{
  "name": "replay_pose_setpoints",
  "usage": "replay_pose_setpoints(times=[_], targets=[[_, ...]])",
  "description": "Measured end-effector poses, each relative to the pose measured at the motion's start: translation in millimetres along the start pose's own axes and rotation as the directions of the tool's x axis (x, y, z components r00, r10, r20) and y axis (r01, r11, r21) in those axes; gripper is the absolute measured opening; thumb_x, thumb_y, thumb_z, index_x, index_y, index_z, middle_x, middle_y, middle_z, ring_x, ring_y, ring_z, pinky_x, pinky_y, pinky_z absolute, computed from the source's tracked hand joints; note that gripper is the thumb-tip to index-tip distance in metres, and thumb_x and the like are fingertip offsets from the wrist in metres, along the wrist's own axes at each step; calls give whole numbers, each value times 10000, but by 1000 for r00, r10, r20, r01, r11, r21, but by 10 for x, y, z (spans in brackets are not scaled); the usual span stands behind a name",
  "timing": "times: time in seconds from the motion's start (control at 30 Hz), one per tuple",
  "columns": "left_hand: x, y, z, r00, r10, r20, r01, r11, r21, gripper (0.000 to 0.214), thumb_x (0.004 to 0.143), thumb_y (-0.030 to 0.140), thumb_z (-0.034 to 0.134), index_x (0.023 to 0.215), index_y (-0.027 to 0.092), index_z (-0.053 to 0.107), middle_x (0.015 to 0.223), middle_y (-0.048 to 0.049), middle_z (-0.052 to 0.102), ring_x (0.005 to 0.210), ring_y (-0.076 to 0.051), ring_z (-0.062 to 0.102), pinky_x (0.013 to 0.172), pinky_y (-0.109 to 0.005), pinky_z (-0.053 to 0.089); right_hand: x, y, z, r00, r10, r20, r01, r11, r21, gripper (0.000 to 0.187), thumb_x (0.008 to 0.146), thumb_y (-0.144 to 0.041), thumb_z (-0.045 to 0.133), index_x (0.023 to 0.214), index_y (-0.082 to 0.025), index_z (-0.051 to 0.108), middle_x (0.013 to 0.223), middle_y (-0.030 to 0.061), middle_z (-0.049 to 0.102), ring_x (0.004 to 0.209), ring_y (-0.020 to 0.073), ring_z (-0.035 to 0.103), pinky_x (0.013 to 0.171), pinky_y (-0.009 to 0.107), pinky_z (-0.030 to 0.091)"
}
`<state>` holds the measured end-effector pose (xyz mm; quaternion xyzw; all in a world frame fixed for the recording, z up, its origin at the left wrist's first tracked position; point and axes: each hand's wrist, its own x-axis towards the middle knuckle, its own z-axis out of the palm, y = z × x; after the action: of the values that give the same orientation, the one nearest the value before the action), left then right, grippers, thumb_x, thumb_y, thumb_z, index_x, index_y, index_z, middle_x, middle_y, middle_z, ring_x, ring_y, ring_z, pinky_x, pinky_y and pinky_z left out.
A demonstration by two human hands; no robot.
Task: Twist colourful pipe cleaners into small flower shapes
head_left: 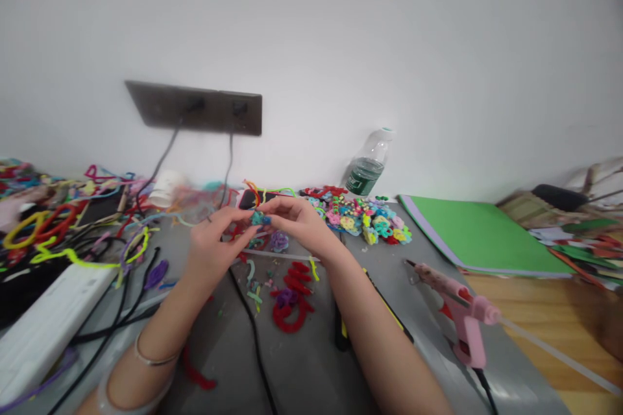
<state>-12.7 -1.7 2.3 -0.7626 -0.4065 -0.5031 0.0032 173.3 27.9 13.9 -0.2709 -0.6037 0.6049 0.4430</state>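
Observation:
Both my hands meet above the grey mat [302, 363]. My left hand [214, 243] and my right hand [296, 220] pinch a small teal pipe-cleaner piece [259, 217] between their fingertips. Fingers of both hands are closed on it. Below them lie a red pipe-cleaner shape with a purple centre [291, 305] and short green and yellow offcuts [253, 282]. A purple flower piece [279, 241] sits just under the hands.
A pink glue gun [460, 311] stands at the right on the mat. Finished colourful flowers [370, 217] pile behind, by a water bottle [370, 165]. Green paper sheets [481, 240] lie right. Loose pipe cleaners [63, 227], black cables [248, 331] and a white power strip [43, 324] fill the left.

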Motion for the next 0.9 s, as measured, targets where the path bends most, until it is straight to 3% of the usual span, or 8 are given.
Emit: replay_pose_setpoints(times=[0.3,0.53,0.9], targets=[[6,21,-9,994,108,-21,-106,991,75,79,843,223,690,907,177,682,765,-20,755,679,-149,705,662,-249,542,-6,4,73,997,40,-59,-39,999,8,217,746,-314,761,878,-161,681,838,22,685,726,118,626,699,257,513],[3,18,-20,982,188,-31,-178,964,197,97,804,224,732,883,187,687,730,-26,759,654,-186,691,705,-336,506,-12,-9,43,998,62,-25,-61,997,44,199,743,-310,765,844,-169,669,802,8,661,712,114,606,687,254,504],[-19,56,-31,990,125,-65,-116,984,137,71,806,238,730,854,200,696,704,-10,750,634,-173,676,675,-314,518,-11,-4,45,998,65,6,-66,992,103,210,742,-317,776,850,-171,669,812,3,661,710,102,605,677,233,501]])
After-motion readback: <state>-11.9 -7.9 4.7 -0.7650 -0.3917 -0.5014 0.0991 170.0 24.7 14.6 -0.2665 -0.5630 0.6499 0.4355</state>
